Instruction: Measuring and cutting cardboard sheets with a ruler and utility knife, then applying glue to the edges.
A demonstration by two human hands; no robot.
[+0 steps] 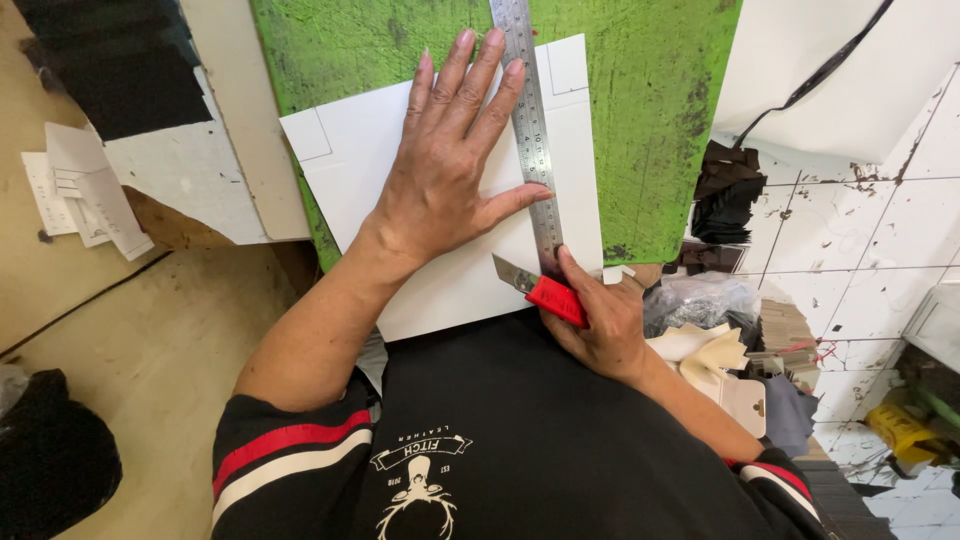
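Head view shows the left hand (445, 170) spread flat, fingers apart, pressing a steel ruler (530, 130) onto a white card sheet (350, 180) at the centre of the frame, on a green cutting board (640, 110). Right hand (600, 325), grip clamped on a red utility knife (545, 293), sets the blade against the ruler's lower end.

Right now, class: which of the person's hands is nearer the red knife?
Right. The right hand holds the red knife; the left hand presses the steel ruler farther up.
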